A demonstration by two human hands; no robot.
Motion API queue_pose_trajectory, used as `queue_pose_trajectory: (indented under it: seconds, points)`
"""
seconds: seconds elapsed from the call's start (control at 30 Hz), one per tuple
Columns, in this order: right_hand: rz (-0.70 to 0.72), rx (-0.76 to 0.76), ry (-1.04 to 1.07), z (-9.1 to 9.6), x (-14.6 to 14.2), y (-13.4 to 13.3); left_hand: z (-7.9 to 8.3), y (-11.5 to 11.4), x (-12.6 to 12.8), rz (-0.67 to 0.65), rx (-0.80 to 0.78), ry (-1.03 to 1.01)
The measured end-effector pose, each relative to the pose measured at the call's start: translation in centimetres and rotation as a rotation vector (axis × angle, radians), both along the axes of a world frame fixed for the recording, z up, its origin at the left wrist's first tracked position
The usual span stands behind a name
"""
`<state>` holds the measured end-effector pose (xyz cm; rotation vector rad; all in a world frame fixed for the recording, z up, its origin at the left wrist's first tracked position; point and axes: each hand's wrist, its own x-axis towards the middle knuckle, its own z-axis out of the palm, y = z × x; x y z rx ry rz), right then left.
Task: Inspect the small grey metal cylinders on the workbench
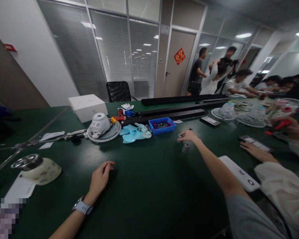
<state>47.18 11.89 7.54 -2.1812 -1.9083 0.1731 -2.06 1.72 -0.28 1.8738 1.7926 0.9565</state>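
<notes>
My left hand (99, 179), a watch (82, 206) on its wrist, rests on the dark green table with thumb and index finger stretched forward, holding nothing. My right hand (190, 135) reaches out farther over the table, its fingers closed in a pinch; whatever is between them is too small to make out. Just below those fingers is a small grey cylindrical piece (186, 147). To the left of my right hand sits a blue tray (163, 130) with coloured wires in it. Light blue fan blades (132, 133) lie beside the tray.
A white fan head with its grille (99, 124) and a white box (88, 107) stand at the back left. A patterned cup (46, 171) lies at the left. Black rails (184, 99) run along the back. At the right, a co-worker's hands flank a white case (239, 173).
</notes>
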Motion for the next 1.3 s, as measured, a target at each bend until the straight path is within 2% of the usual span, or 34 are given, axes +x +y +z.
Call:
queue_pose_trajectory:
  seconds: [0.1, 0.2, 0.3, 0.4, 0.5, 0.6, 0.83, 0.93, 1.03, 1.17, 1.3]
  points:
    - [0.010, -0.007, -0.012, -0.4, -0.6, -0.8, 0.1, -0.4, 0.3, -0.007, 0.027, -0.015]
    - [0.098, 0.083, -0.013, -0.7, -3.4, -2.1, 0.4, -0.5, 0.9, -0.043, 0.057, -0.037]
    - [0.386, 0.136, 0.108, -1.3, -9.0, -4.0, 0.6, -0.6, 1.9, -0.071, 0.122, -0.048]
    - [0.673, 0.073, 0.249, -2.5, -15.6, -6.0, 0.7, -1.0, 3.7, -0.137, 0.188, -0.098]
    - [0.791, 0.096, 0.299, -3.8, -20.8, -6.9, 1.1, -1.6, 5.6, -0.249, 0.238, -0.158]
    - [0.832, 0.151, 0.304, -4.9, -23.5, -7.2, 1.5, -1.8, 6.9, -0.314, 0.267, -0.183]
    - [0.775, 0.194, 0.482, -7.4, -24.6, -8.2, 2.6, -0.7, 7.5, -0.311, 0.229, -0.165]
    - [0.781, 0.195, 0.521, -7.7, -24.5, -8.3, 3.3, -0.5, 7.2, -0.306, 0.246, -0.146]
    - [0.789, 0.198, 0.536, -7.6, -24.5, -8.3, 3.6, -0.7, 5.7, -0.257, 0.270, -0.112]
    - [0.785, 0.192, 0.550, -7.4, -24.4, -8.3, 2.3, -1.0, 2.5, -0.168, 0.222, 0.023]
    - [0.774, 0.169, 0.577, -7.6, -24.6, -8.5, 0.0, -0.8, 0.8, -0.188, 0.098, 0.148]
